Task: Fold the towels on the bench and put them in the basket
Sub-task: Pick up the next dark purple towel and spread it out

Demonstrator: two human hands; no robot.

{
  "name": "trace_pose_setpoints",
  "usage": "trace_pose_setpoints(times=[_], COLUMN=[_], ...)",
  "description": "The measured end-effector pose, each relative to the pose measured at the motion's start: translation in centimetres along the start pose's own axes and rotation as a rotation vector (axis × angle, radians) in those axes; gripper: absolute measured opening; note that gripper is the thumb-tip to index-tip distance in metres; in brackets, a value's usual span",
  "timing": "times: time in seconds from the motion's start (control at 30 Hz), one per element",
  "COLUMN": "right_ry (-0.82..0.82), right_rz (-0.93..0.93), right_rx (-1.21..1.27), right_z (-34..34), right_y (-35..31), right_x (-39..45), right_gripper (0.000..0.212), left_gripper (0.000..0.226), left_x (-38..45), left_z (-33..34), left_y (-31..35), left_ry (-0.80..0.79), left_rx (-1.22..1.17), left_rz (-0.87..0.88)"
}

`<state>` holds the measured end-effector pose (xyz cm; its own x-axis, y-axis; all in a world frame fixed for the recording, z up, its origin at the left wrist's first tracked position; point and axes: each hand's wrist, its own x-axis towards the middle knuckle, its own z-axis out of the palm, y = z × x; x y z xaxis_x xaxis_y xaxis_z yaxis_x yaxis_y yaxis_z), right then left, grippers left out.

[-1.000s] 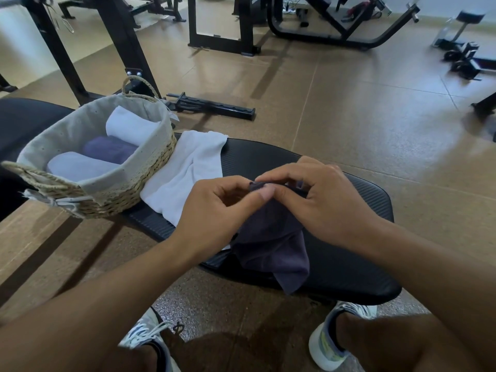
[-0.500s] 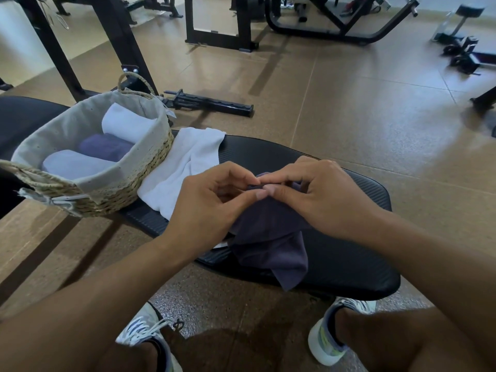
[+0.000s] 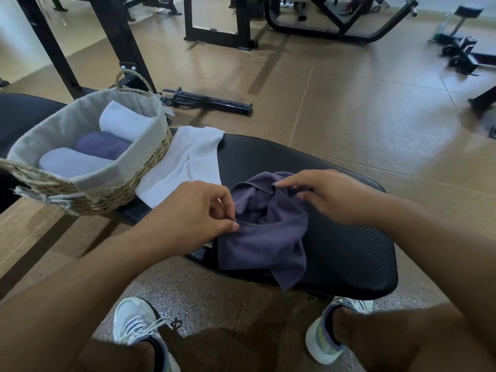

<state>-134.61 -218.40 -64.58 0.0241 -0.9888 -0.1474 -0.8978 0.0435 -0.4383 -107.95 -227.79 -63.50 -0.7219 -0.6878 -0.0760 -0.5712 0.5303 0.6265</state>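
A crumpled purple towel point(image 3: 265, 237) lies on the black padded bench point(image 3: 349, 251), one corner hanging over the near edge. My left hand point(image 3: 193, 213) pinches its left edge between thumb and fingers. My right hand point(image 3: 327, 196) pinches the towel's far edge with its fingertips. A white towel point(image 3: 185, 162) lies spread on the bench to the left, partly under the woven basket point(image 3: 120, 189). In the basket lie three rolled towels, two white and one purple point(image 3: 102, 146).
The basket stands at the bench's left end, with a rope handle at its far side. Black gym machine frames point(image 3: 214, 33) and a bar part point(image 3: 209, 102) stand on the brown floor beyond. My two white shoes point(image 3: 139, 326) are below the bench edge.
My hands have drawn apart from the middle of the purple towel, the left one toward me and left, the right one to the right, and the towel has sunk onto the bench.
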Motion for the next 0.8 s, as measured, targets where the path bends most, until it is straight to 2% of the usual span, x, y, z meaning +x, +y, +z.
trace_pose_setpoints(times=[0.1,0.23,0.33,0.43,0.57,0.8], right_ry=[-0.084,-0.091,-0.070,-0.013,-0.127,-0.077], right_rz=[0.008,0.018,0.001,-0.178,-0.416,-0.582], right_rx=[-0.091,-0.344,-0.456,-0.366,-0.259,-0.151], right_z=[0.3,0.0,-0.4,-1.0,-1.8,-2.8], right_y=[-1.0,-1.9,-3.1,-5.4,-9.0,-11.1], right_x=[0.3,0.5,-0.3,-1.8,-4.1,-6.1], right_gripper=[0.062,0.028,0.018,0.015,0.026,0.029], left_gripper=[0.020,0.020,0.017,0.016,0.015,0.009], left_x=[0.1,0.2,0.3,0.5,1.4,3.1], left_z=[-0.1,-0.4,-0.5,-1.1,-2.9,-3.3], left_y=[-0.1,-0.1,-0.4,-0.8,-1.9,-4.7], left_ry=[0.045,0.127,0.227,0.379,0.560,0.571], left_rx=[0.018,-0.013,-0.017,-0.003,-0.005,0.058], left_rz=[0.008,0.010,-0.003,0.000,-0.024,-0.134])
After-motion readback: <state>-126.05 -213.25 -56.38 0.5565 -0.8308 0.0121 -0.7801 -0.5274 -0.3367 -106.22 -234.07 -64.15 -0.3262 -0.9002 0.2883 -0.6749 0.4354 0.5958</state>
